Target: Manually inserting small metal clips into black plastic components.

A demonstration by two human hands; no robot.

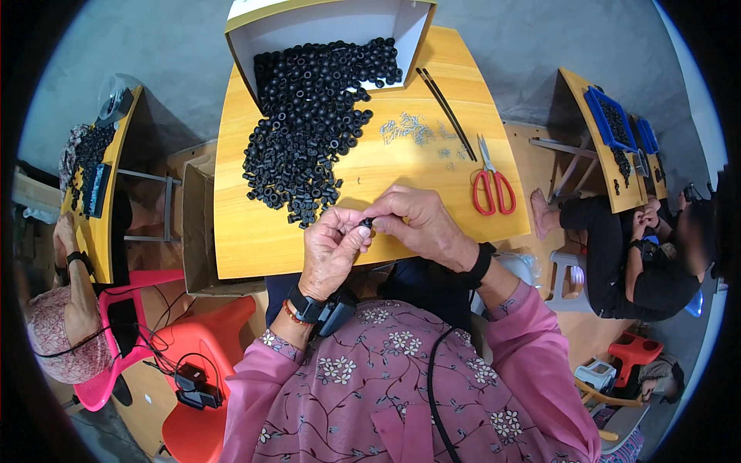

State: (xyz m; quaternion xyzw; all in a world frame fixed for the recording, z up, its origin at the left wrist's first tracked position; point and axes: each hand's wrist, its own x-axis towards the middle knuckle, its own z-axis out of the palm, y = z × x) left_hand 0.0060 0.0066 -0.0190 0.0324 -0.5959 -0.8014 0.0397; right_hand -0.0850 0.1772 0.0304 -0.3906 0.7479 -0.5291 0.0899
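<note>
Near the front edge of the wooden table, my two hands meet over a small black rounded part (367,222). My left hand (333,245) pinches it between thumb and fingers. My right hand (423,225) closes on the same part from the other side, its fingertips partly hiding it. Just beyond my hands lies a big heap of small black parts (297,143), many ring-shaped with a hole. The heap spills out of an open box (332,19) lying on its side. To its right are many tiny silvery metal pieces (413,127) scattered on the tabletop.
Two thin black rods (448,114) and red-handled scissors (494,185) lie at the table's (370,255) right. An open cardboard box (199,224) stands left, behind an orange chair (189,409) holding cables and black devices. Other people sit at side tables with black parts and blue trays (610,116).
</note>
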